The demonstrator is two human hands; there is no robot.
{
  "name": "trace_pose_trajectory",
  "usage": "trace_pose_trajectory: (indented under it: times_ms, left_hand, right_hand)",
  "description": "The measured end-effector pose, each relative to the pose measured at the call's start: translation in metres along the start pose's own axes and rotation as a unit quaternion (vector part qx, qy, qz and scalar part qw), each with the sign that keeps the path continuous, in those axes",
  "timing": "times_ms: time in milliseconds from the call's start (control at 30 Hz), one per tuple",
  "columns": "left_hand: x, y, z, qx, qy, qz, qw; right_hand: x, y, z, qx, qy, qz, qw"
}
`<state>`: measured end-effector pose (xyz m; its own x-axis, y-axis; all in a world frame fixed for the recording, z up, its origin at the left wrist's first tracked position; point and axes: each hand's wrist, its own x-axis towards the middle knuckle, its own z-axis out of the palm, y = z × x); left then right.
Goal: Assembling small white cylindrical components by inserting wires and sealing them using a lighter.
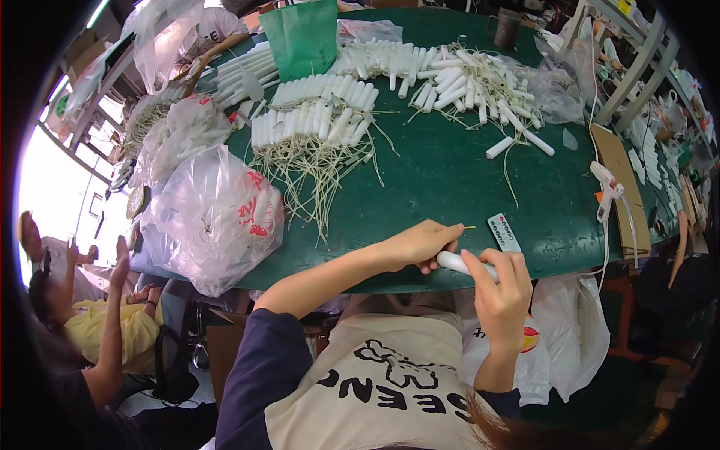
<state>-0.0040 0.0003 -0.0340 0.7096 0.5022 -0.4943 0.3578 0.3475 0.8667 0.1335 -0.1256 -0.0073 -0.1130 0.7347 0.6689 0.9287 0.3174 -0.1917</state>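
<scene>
White plastic, by its look, forms the short tube (452, 262) that is held at the near edge of the green tabletop (442, 176) in the head view, its far end pointed toward the left hand (431, 244). The tube is gripped by the right hand (504, 292), whose fingers are closed around its nearer part. By the left hand, thumb and fingers pressed together, a thin yellowish strand (469, 227) is pinched, its tip left projecting past the thumb; whether it is joined to the tube cannot be told. For good work, the tube is probably best steadied without hard squeezing, and the strand best pinched close to its tip, so that bending is limited and any fine alignment can be watched. Tangling seems the likelier trouble: the wires (304, 169) of the stacked tubes (319, 120) are spread loosely beyond the left forearm, and are best left clear of it. Care is also advised around the small button panel (503, 232), which is placed just beyond the right hand.
</scene>
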Motion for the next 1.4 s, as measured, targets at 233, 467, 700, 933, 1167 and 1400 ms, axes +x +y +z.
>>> trace_pose_trajectory:
  times_ms: [233,467,700,933,1167,1400]
  left_hand:
    - [-0.006,-0.007,-0.007,0.008,-0.001,0.085,0.996]
    - [-0.012,-0.006,-0.011,-0.322,-0.076,0.052,0.942]
    - [-0.022,-0.012,0.003,0.016,-0.008,0.263,0.965]
    - [-0.050,0.022,-0.032,0.053,0.060,0.276,0.958]
    - [-0.055,0.091,-0.117,0.268,0.372,0.251,0.853]
    - [0.036,0.116,-0.236,0.487,0.497,0.106,0.710]
  right_hand:
    - [-0.002,0.008,-0.001,0.025,0.009,0.076,0.997]
    - [-0.017,0.000,0.011,0.309,0.035,0.346,0.885]
    - [-0.020,-0.011,0.033,0.397,-0.087,0.322,0.855]
    - [-0.008,0.001,0.033,0.366,0.002,0.207,0.907]
    - [-0.017,0.032,0.031,0.283,-0.003,0.262,0.923]
    - [-0.016,0.039,0.032,0.262,-0.038,0.279,0.923]
